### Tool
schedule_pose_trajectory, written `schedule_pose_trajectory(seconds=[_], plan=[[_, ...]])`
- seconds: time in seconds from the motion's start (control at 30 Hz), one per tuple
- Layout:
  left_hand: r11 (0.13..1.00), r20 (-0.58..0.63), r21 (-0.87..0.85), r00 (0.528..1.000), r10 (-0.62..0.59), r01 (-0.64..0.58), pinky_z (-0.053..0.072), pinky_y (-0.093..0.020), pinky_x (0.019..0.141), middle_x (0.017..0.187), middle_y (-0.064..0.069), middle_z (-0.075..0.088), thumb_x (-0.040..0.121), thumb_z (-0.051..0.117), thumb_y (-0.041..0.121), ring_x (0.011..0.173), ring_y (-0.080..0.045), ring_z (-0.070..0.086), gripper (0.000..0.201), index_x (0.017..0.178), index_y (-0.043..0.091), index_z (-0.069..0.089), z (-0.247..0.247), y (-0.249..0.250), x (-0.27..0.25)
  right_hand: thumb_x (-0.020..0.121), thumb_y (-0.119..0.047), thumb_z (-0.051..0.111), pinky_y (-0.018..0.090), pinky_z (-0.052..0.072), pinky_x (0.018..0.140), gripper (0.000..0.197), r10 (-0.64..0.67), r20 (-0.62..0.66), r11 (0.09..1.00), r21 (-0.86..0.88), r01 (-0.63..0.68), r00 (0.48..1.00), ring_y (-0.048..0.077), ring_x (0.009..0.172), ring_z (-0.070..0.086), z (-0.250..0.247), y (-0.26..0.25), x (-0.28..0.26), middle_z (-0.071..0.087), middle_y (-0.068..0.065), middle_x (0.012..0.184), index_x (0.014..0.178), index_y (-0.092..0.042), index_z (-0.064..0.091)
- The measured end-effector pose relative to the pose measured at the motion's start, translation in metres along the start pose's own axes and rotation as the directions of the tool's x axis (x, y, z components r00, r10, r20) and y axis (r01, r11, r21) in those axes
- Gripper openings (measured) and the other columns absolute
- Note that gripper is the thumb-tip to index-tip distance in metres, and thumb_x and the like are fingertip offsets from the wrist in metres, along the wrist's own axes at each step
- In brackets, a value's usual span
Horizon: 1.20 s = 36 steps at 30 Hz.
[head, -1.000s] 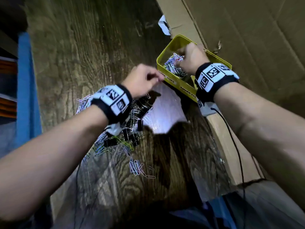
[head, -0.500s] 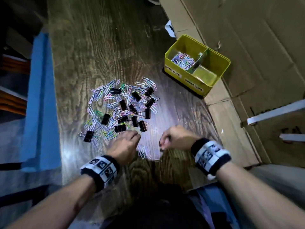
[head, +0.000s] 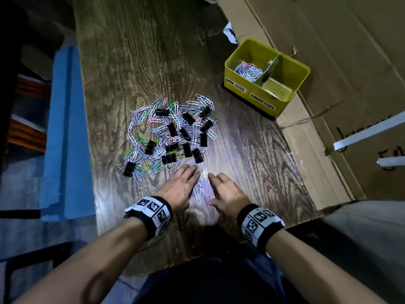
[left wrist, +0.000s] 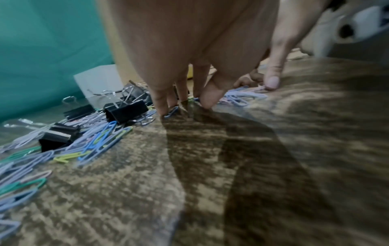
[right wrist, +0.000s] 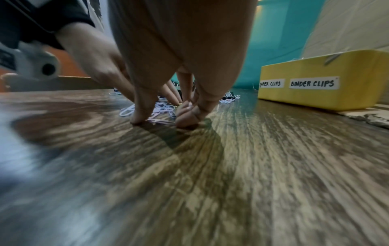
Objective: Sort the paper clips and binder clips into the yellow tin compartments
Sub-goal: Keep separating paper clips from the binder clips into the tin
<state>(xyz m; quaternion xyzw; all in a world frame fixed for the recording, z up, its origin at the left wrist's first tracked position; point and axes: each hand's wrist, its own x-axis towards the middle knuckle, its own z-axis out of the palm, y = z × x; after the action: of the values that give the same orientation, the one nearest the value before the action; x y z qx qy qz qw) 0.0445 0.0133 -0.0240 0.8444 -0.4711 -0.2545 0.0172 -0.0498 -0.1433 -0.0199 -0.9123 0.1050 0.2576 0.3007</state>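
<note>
A small bunch of paper clips (head: 202, 189) lies flat on the surface between the left hand (head: 179, 187) and right hand (head: 228, 194). Both hands are spread, fingertips down. The tin (head: 291, 99) sits far off, ahead and right, nearer the right hand.

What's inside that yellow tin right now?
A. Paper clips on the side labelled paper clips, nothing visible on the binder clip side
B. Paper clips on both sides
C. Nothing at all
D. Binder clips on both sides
A: the yellow tin holds a heap of coloured paper clips in its paper clips side, while the binder clips compartment shows only bare yellow floor.
</note>
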Motion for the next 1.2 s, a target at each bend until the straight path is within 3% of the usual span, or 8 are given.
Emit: schedule_pose_trajectory(seconds=[0.1,0.2,0.27,0.33,0.53,0.73,1.0,1.2], plan=[[0.998,-0.034,-0.051,0.999,0.032,-0.034,0.036,-0.049,0.105,0.143,-0.017,0.038,0.079,0.05,0.013,0.131,-0.033,0.035,0.06,0.138,0.008,0.038,0.008,-0.001,-0.012,0.086,-0.031,0.066,0.029,0.034,0.104,0.079,0.012,-0.004,1.0,0.009,-0.012,1.0,0.026,0.124,0.045,-0.004,-0.001,0.004,0.038,0.007,0.136,0.148,-0.014,0.021],[0.99,-0.162,-0.119,0.982,-0.093,0.074,0.041,-0.048,0.1,0.137,-0.013,0.042,0.083,0.05,0.033,0.122,-0.031,0.041,0.059,0.137,0.014,0.038,0.011,-0.003,-0.022,0.079,-0.041,0.072,0.029,0.032,0.106,0.095,0.053,0.005,0.999,-0.004,-0.053,0.999,0.024,0.127,0.038,-0.003,-0.001,0.002,0.033,0.006,0.137,0.149,-0.012,0.016],[0.975,-0.077,-0.124,0.978,-0.195,0.185,0.036,-0.043,0.105,0.141,-0.012,0.034,0.079,0.056,0.051,0.124,-0.03,0.035,0.077,0.142,0.017,0.029,0.007,0.002,-0.023,0.073,-0.046,0.075,0.03,0.031,0.106,0.105,0.055,0.022,0.998,-0.033,-0.054,0.998,0.024,0.128,0.035,0.001,-0.003,0.001,0.031,0.008,0.137,0.149,-0.01,0.014],[0.963,-0.002,-0.091,0.966,-0.257,0.256,0.032,-0.04,0.104,0.142,-0.011,0.027,0.075,0.06,0.056,0.125,-0.03,0.029,0.088,0.144,0.018,0.021,0.005,0.01,-0.019,0.071,-0.048,0.076,0.032,0.033,0.106,0.107,0.029,0.035,0.997,-0.071,-0.027,0.999,0.026,0.128,0.033,0.004,-0.008,0.003,0.031,0.011,0.136,0.148,-0.008,0.014],[0.946,-0.02,-0.225,0.97,-0.243,0.232,0.036,-0.036,0.097,0.127,-0.01,0.037,0.086,0.057,0.023,0.116,-0.028,0.038,0.048,0.13,0.008,0.043,0.009,0.031,-0.003,0.079,-0.033,0.072,0.034,0.04,0.095,0.062,-0.048,-0.01,0.989,-0.142,0.046,0.999,0.032,0.113,0.049,-0.001,-0.017,0.011,0.045,0.015,0.122,0.127,-0.005,0.044],[0.909,-0.037,-0.354,0.968,-0.249,0.22,0.046,-0.036,0.084,0.107,-0.008,0.053,0.082,0.06,0.011,0.098,-0.03,0.056,0.021,0.103,0.008,0.059,0.011,0.025,0.002,0.088,-0.021,0.063,0.031,0.044,0.077,0.021,-0.077,-0.051,0.994,-0.081,0.073,0.996,0.032,0.094,0.059,-0.008,-0.01,0.01,0.051,0.011,0.107,0.103,-0.007,0.061],[0.928,-0.104,-0.326,0.969,-0.224,0.18,0.05,-0.036,0.081,0.1,-0.007,0.068,0.084,0.057,0.012,0.094,-0.029,0.062,0.021,0.103,0.017,0.066,0.004,0.014,-0.001,0.094,-0.019,0.055,0.031,0.044,0.072,0.018,-0.117,-0.058,0.985,-0.133,0.109,0.991,0.028,0.093,0.058,-0.008,-0.005,0.012,0.056,0.011,0.103,0.103,-0.005,0.061],[0.896,-0.082,-0.38,0.957,-0.278,0.228,0.05,-0.035,0.087,0.105,-0.008,0.068,0.087,0.06,0.012,0.095,-0.026,0.063,0.023,0.109,0.013,0.066,0.0,0.009,-0.002,0.092,-0.014,0.058,0.032,0.051,0.068,0.007,-0.086,-0.059,0.995,-0.05,0.083,0.995,0.025,0.073,0.057,-0.01,0.001,0.018,0.061,0.008,0.083,0.089,-0.009,0.062]])
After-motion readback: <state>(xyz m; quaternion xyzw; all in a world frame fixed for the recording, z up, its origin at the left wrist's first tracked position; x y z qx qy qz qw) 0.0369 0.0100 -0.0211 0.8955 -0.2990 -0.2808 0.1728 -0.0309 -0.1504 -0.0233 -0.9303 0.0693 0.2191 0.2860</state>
